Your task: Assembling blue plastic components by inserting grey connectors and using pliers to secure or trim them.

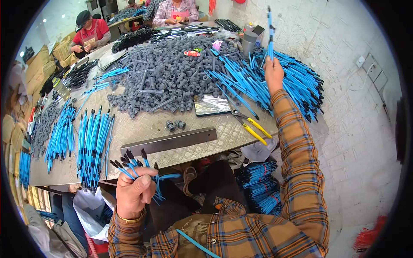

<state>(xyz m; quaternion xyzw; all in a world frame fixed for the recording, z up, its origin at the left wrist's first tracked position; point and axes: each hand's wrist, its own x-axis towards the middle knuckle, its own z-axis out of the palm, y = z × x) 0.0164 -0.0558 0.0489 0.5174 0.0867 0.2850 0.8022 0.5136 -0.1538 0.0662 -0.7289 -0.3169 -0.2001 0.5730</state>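
Note:
My left hand [135, 191], low in front of my lap, is closed around several thin blue rods [127, 173] with black ends. Their tips fan out above my fingers. My right hand [274, 75] reaches far out to the right, pinching one upright blue rod [270, 36] with a black tip. Right behind and below that hand spreads a large heap of blue rods [299, 81] with black ends. A big pile of grey plastic fittings [161, 73] covers the middle of the table. Two loose fittings [175, 125] lie nearer me.
A metal bar [170, 141] lies along the table's near edge. Yellow-handled pliers [254, 128] rest beside a dark-edged flat case [212, 105]. More rod bundles [91, 146] lie left, others [260, 185] below the table. A grey cup [248, 42] stands behind. Co-workers [89, 36] sit beyond.

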